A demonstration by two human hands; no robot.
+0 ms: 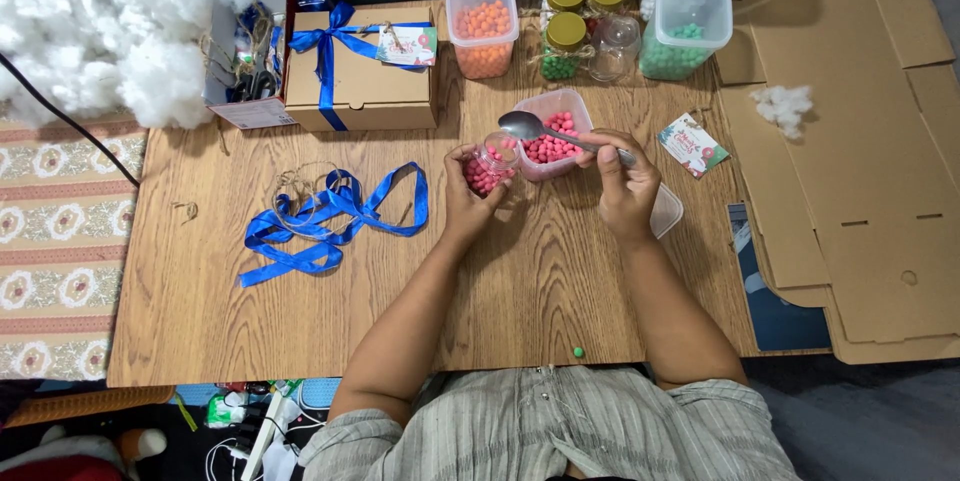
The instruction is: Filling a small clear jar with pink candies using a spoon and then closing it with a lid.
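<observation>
My left hand [464, 196] grips a small clear jar [490, 165], tilted and partly filled with pink balls. In my right hand [622, 181] is a metal spoon [540, 128]; its empty bowl hovers just above the jar's mouth. Right behind the jar stands a clear plastic tub [556, 133] with more pink balls. Both hands work near the middle of the wooden table [300, 321].
A blue ribbon [325, 221] and twine lie at left. Behind are a ribboned cardboard box [360, 69], gold-lidded jars [565, 36], an orange-ball tub [483, 29], a green-ball tub [685, 31]. White stuffing [100, 31] at far left, flattened cardboard [860, 171] at right. A green ball [578, 351] lies near the front edge.
</observation>
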